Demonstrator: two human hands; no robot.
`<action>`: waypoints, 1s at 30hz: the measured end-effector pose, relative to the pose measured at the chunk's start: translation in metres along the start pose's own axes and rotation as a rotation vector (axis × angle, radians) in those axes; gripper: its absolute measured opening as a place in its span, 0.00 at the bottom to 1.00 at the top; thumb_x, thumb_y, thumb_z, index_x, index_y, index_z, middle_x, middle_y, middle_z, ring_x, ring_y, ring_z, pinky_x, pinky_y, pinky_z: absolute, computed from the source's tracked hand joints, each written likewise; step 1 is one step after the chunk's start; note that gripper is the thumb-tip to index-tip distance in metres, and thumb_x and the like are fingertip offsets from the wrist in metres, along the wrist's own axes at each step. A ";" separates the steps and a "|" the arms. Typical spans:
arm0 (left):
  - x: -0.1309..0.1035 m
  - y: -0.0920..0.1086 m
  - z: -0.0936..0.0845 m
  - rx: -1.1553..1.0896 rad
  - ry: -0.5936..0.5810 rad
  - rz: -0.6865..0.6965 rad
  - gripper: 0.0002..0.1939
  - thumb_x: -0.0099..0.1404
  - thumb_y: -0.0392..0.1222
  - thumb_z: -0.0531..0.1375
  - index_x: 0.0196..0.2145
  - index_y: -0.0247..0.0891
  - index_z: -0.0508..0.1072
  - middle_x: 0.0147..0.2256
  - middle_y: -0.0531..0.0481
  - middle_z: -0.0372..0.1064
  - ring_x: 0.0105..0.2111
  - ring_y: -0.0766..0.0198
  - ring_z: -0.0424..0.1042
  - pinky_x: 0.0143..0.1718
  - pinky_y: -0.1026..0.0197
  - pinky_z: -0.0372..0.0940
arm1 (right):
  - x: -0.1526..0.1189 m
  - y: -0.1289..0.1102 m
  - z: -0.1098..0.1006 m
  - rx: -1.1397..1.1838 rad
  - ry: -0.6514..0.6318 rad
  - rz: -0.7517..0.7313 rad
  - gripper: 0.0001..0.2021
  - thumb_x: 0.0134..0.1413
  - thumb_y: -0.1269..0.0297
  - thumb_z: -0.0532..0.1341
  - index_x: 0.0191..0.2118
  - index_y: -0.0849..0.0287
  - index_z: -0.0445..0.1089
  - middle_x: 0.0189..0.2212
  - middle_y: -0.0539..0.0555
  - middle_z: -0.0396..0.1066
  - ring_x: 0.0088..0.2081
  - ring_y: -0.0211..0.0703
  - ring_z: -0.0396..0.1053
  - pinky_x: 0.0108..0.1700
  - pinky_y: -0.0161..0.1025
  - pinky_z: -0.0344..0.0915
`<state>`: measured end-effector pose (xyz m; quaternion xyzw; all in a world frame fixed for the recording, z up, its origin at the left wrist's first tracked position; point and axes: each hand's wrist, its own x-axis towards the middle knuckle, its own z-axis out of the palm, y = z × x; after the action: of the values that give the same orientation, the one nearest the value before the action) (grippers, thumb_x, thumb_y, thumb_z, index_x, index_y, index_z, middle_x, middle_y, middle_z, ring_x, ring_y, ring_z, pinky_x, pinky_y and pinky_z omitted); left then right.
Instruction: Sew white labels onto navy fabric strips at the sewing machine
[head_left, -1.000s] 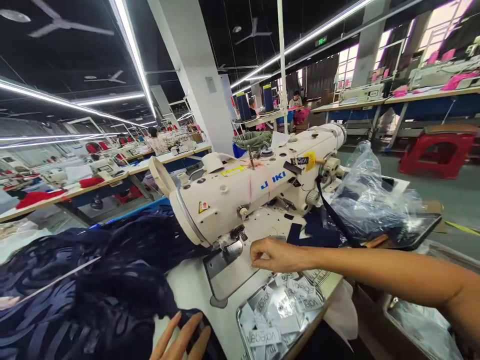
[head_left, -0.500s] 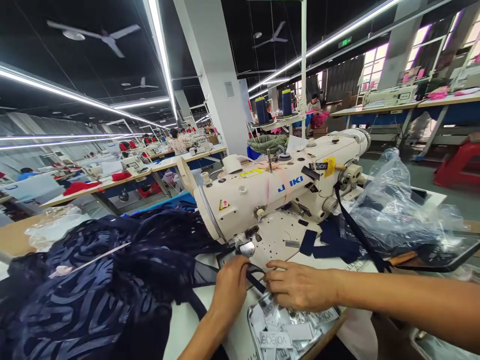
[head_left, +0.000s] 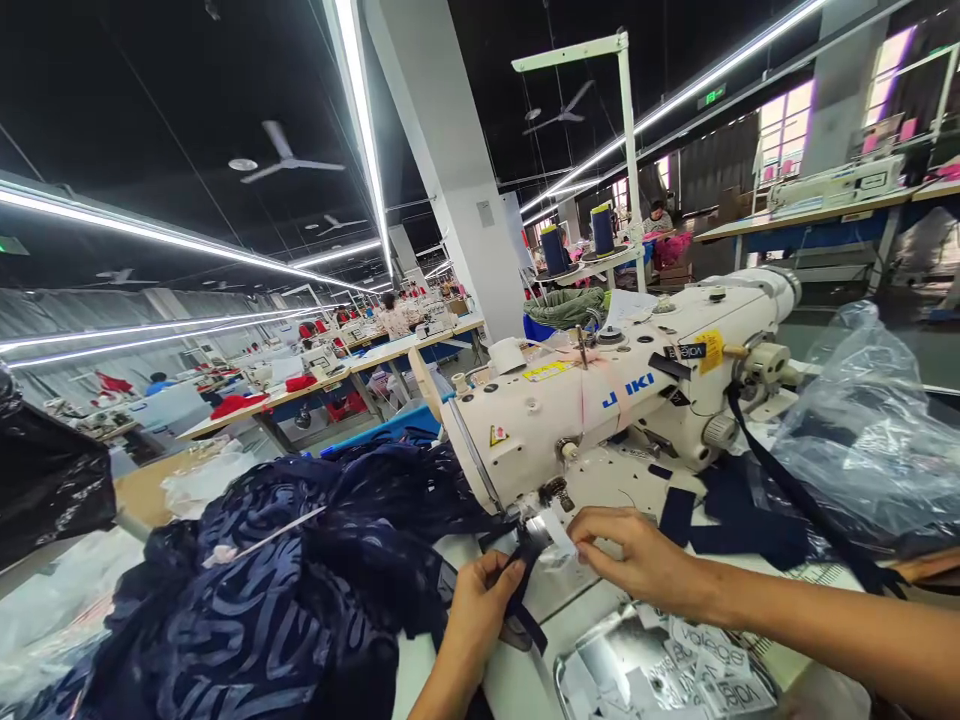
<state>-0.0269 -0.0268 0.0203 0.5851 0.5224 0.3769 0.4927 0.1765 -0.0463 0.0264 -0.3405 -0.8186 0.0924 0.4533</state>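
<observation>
My left hand (head_left: 478,610) pinches a dark navy strap (head_left: 527,572) between thumb and fingers, just in front of the needle area of a white sewing machine (head_left: 555,420). My right hand (head_left: 637,555) is closed on a white label (head_left: 556,530), held between the fingertips beside the strap and close to the presser foot. Whether label and strap touch is hard to make out. The strap appears to belong to the navy mesh garment (head_left: 262,580) heaped to the left. Below my right hand lies a metal tray (head_left: 564,668) of printed white labels (head_left: 694,660).
Navy fabric pieces (head_left: 750,525) lie on the machine bed's right side, near clear plastic bags (head_left: 870,440). A dark band (head_left: 787,490) hangs from the machine. Thread cones (head_left: 602,230) stand behind. Black plastic (head_left: 45,480) shows at far left. Other people sit farther back.
My right hand has moved from beside the strap at the tray's far edge up to the needle area, now with a white label. The view has turned left, and more of the tray shows.
</observation>
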 end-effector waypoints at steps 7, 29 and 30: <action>-0.010 0.010 -0.007 -0.208 -0.084 -0.049 0.19 0.36 0.52 0.68 0.15 0.33 0.68 0.14 0.57 0.57 0.17 0.74 0.52 0.19 0.69 0.48 | 0.021 -0.020 0.033 -0.622 0.110 -0.586 0.15 0.51 0.79 0.44 0.30 0.69 0.67 0.31 0.66 0.70 0.25 0.43 0.65 0.30 0.41 0.62; -0.016 0.003 -0.003 -0.082 -0.012 0.015 0.23 0.36 0.60 0.65 0.14 0.35 0.67 0.14 0.60 0.47 0.18 0.73 0.46 0.20 0.67 0.47 | 0.021 -0.016 0.046 0.644 -0.137 0.577 0.08 0.45 0.61 0.58 0.27 0.61 0.63 0.19 0.45 0.59 0.20 0.32 0.58 0.23 0.30 0.56; -0.018 0.006 -0.002 -0.086 -0.015 0.011 0.23 0.36 0.59 0.65 0.14 0.35 0.67 0.14 0.59 0.48 0.18 0.72 0.46 0.20 0.67 0.48 | 0.022 -0.015 0.049 0.711 -0.128 0.592 0.09 0.43 0.61 0.59 0.25 0.61 0.63 0.18 0.45 0.58 0.20 0.32 0.57 0.23 0.30 0.56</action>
<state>-0.0307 -0.0439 0.0280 0.5690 0.4988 0.3972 0.5193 0.1218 -0.0354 0.0204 -0.3765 -0.6300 0.5133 0.4447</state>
